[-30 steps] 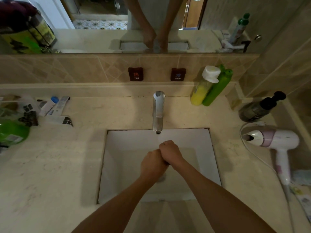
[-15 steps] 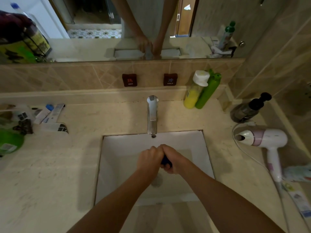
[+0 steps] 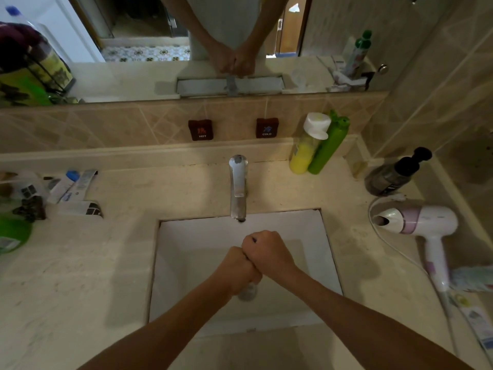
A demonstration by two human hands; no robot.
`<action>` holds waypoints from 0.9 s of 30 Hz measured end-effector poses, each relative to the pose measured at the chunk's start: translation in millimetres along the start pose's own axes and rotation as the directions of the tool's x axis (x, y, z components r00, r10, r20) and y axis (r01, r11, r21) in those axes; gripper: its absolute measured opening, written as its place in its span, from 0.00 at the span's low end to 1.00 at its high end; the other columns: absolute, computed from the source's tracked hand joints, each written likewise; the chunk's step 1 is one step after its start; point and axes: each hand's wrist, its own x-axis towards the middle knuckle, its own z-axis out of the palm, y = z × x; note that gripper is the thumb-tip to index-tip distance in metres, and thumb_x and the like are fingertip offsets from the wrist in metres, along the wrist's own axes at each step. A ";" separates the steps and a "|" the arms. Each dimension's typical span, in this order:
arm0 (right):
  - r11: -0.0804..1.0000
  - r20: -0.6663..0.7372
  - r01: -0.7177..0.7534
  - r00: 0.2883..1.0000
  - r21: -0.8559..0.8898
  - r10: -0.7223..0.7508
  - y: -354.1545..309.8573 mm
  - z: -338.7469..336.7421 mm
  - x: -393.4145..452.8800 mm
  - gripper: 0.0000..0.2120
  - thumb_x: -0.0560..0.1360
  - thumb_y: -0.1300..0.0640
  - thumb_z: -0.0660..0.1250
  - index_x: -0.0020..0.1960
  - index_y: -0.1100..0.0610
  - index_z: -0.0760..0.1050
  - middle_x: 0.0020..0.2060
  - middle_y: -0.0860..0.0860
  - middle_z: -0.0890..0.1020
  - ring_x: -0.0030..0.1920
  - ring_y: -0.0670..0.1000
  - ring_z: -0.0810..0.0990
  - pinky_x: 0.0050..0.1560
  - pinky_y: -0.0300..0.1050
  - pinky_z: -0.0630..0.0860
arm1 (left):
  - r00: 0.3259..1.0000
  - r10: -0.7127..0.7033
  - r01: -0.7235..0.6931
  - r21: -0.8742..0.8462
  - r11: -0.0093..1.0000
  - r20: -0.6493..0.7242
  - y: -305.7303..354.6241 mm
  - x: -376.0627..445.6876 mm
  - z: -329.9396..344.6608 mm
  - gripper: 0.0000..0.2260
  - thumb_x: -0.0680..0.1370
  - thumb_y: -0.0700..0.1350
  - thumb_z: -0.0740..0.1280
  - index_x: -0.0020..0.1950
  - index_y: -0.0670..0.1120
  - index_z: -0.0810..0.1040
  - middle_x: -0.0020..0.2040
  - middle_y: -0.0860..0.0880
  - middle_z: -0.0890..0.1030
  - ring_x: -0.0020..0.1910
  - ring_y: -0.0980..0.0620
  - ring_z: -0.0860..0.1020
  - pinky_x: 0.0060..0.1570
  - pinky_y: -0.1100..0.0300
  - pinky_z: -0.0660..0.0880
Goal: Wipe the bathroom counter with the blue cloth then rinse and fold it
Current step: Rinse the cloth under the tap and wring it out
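Observation:
Both my fists are pressed together over the white sink point(image 3: 186, 236), just below the chrome faucet point(image 3: 238, 188). My left hand point(image 3: 236, 272) is clenched nearer me, above the drain. My right hand point(image 3: 268, 252) is clenched just beyond it, knuckles up. The blue cloth is squeezed inside the two fists and is hidden from view. No water shows at the spout. The beige bathroom counter point(image 3: 80, 263) surrounds the basin.
A yellow bottle point(image 3: 304, 150) and a green bottle point(image 3: 328, 145) stand behind the sink at right, with a dark pump bottle point(image 3: 392, 177) further right. A white hair dryer point(image 3: 421, 222) with its cord lies on the right. Tubes point(image 3: 72, 185) and a green item point(image 3: 13, 233) crowd the left.
A sliver of blue cloth showed between my hands half a second ago and is now covered. My right fist has twisted up and over the left.

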 end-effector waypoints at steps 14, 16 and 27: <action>0.651 0.077 0.694 0.700 -0.309 -0.710 -24.5 -38.4 -3.4 0.17 0.73 0.57 0.58 0.27 0.55 0.62 0.19 0.52 0.63 0.22 0.50 0.55 0.23 0.47 0.59 | 0.861 -0.020 0.240 -0.372 0.897 0.508 12.6 -33.2 -14.9 0.21 0.65 0.28 0.62 0.29 0.47 0.52 0.29 0.48 0.54 0.20 0.56 0.56 0.23 0.65 0.52; 0.582 0.099 0.767 0.624 -0.269 -0.775 -35.6 -47.9 -6.0 0.16 0.72 0.59 0.59 0.26 0.57 0.63 0.19 0.52 0.62 0.22 0.50 0.55 0.24 0.45 0.56 | 0.773 0.025 0.318 -0.420 0.850 0.634 14.3 -34.0 -20.2 0.21 0.63 0.30 0.64 0.28 0.48 0.53 0.26 0.50 0.58 0.18 0.59 0.58 0.21 0.67 0.53; 0.898 0.016 0.431 0.902 -0.094 -0.431 -28.7 -53.5 3.6 0.18 0.81 0.47 0.55 0.33 0.48 0.63 0.24 0.46 0.67 0.26 0.48 0.68 0.30 0.46 0.66 | 0.967 0.120 -0.100 -0.099 0.990 0.227 38.3 -27.8 -29.0 0.07 0.73 0.37 0.70 0.42 0.48 0.74 0.32 0.49 0.74 0.26 0.55 0.69 0.28 0.61 0.66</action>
